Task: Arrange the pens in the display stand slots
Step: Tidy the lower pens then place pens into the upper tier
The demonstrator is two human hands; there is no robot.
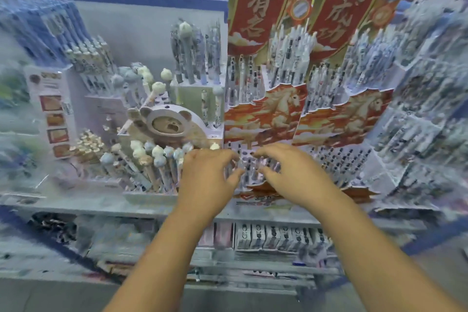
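A red display stand (263, 119) with a horse picture holds rows of white pens in stepped slots. Both hands reach into its lowest front row of pens (249, 168). My left hand (207, 175) has its fingers curled over the pen tops at the row's left side. My right hand (291, 172) curls its fingers over the pens just to the right. Thumbs and fingertips of both hands touch the pens, but blur hides whether any single pen is pinched.
A second red horse stand (344, 119) stands to the right. Left of my hands are animal-topped pens (152, 159) and a bear-shaped display (167, 124). More pen racks fill both sides. Below the shelf edge lie boxed pens (278, 235).
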